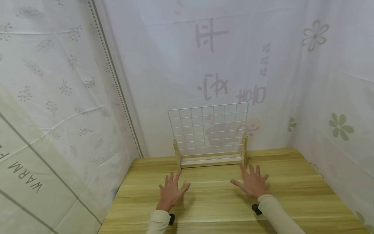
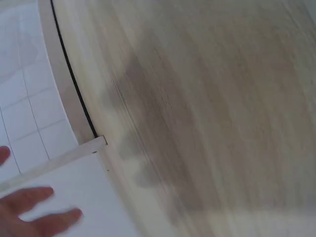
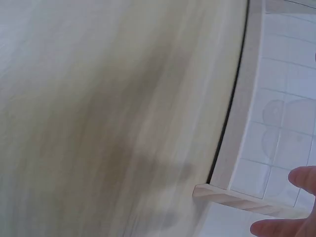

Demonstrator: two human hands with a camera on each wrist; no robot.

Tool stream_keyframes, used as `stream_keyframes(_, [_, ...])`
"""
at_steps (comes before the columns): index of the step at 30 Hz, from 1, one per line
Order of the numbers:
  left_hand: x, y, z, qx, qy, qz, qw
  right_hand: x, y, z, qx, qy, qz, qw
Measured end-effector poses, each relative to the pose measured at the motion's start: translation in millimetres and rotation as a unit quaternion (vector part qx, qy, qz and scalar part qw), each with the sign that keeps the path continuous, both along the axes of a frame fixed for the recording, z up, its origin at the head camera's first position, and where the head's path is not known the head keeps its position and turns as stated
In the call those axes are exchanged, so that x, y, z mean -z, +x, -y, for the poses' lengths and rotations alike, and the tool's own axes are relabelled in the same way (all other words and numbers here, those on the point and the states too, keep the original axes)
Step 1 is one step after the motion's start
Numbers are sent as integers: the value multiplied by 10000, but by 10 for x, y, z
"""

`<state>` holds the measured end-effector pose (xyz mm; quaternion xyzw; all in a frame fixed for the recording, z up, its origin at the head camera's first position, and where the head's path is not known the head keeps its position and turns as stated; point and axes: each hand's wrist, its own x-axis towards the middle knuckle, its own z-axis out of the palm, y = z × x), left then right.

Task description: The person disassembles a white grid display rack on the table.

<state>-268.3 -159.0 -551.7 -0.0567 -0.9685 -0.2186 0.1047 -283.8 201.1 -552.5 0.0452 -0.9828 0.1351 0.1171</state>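
Observation:
A white wire grid panel stands upright in a pale wooden base at the back of the wooden table. My left hand hovers flat over the table with fingers spread, just in front of the base's left foot. My right hand is likewise spread and empty, its fingertips close to the base's right foot. Neither hand holds anything. Both wrist views are blurred.
White printed fabric walls enclose the table on the left, back and right. The table's left edge lies close to the left curtain. Bare tabletop stretches between and in front of the hands.

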Motion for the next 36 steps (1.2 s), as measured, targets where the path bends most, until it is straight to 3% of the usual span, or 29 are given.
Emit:
stream_keyframes(3, [-13, -16, 26, 212, 713, 16, 9972, -34, -47, -12, 44, -327, 261, 9991])
stream_keyframes(6, [-21, -30, 69, 406, 1506, 27, 9878, -74, -84, -38, 43, -768, 569, 9954])
stream_keyframes(9, [-20, -80, 110, 494, 2279, -6, 9724, -109, -123, -90, -109, -1242, 724, 9896])
stream_keyframes(15, [4, -273, 179, 404, 3438, 9, 9382, -167, -250, -204, -398, -1796, 457, 9819])
stream_keyframes(17, [-19, -336, 185, 292, 3633, 13, 9312, -220, -301, -229, -377, -1914, 446, 9798])
stream_keyframes(19, [-116, -374, 168, 168, 3828, 42, 9237, -292, -353, -255, -388, -1983, 549, 9778])
stream_keyframes(22, [-202, -482, 157, 10, 3930, 17, 9196, -416, -455, -299, -336, -2213, 827, 9711])
stream_keyframes(25, [-237, -619, 166, -139, 3925, -20, 9197, -511, -557, -338, -267, -2345, 1007, 9665])
stream_keyframes(36, [-599, -916, 165, -230, 4013, 64, 9156, -829, -779, -383, -113, -2651, 661, 9619])
